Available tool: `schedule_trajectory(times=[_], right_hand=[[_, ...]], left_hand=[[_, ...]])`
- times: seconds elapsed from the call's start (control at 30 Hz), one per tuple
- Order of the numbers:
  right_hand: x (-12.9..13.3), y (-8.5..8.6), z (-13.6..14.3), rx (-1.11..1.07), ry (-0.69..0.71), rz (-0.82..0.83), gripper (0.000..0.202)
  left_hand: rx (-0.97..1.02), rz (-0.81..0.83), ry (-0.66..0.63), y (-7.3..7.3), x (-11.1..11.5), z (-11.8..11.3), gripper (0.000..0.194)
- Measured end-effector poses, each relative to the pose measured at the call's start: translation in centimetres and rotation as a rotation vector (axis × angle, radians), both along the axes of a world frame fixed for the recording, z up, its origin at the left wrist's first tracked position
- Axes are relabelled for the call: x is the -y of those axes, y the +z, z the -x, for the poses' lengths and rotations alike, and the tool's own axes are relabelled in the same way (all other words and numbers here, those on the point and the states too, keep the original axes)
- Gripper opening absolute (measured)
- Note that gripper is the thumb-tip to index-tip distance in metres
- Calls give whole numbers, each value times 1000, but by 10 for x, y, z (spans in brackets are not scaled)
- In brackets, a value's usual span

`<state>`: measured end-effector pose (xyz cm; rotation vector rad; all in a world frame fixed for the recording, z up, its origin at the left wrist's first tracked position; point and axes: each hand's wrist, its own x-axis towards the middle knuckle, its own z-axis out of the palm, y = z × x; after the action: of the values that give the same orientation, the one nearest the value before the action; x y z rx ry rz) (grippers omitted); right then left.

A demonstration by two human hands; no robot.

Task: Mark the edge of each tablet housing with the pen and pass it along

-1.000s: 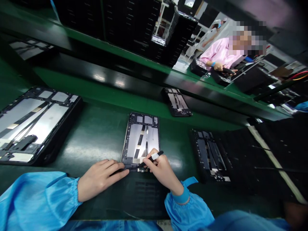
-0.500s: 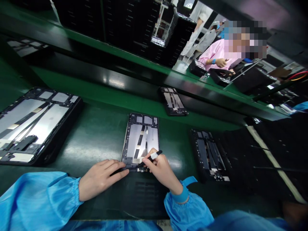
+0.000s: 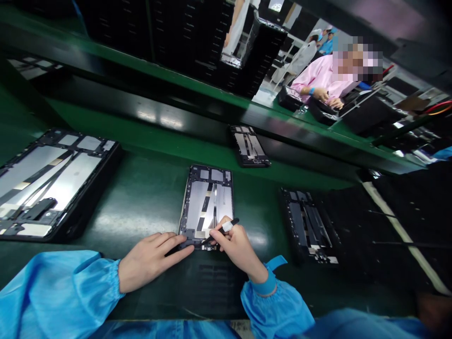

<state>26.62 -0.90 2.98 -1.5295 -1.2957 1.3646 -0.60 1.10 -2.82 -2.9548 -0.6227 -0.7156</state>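
Observation:
An opened tablet (image 3: 197, 197), its silver inner plate and ribbon cables showing, lies on the green bench in front of me. My left hand (image 3: 150, 259) rests at its lower left corner, fingers stretched out and fingertips on the edge. In my right hand (image 3: 231, 242) is a pair of black tweezers (image 3: 230, 225) with a white label, pinched between thumb and fingers. Their tips point down-left onto the tablet's bottom edge, close to my left fingertips and a small circuit board (image 3: 209, 247). Whether the tips grip anything is too small to tell.
To the left stands a stack topped by an opened tablet (image 3: 81, 174). Another opened tablet (image 3: 309, 226) lies at the right beside black material (image 3: 381, 235). One more tablet (image 3: 249, 146) sits on the far strip. Beyond the ledge, a person in pink (image 3: 318, 75) works.
My left hand has slid slightly right along the tablet's lower edge. On the far strip, the tablet has shifted a little left. The tweezers stay almost in place.

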Motion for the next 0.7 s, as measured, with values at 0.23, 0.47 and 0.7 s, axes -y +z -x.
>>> schedule_trajectory(times=[0.23,0.47,0.7], right_hand=[[-1,0,0,26,19,-30,19],[0,-1,-2,69,26,-36,21],[-2,-19,-6,-88,-521,-274,35]], left_hand=[[-1,-14,13,12,0,-3,43],[-60,53,68,30,4,-21,42],[71,150,-61,25,-10,0,36]])
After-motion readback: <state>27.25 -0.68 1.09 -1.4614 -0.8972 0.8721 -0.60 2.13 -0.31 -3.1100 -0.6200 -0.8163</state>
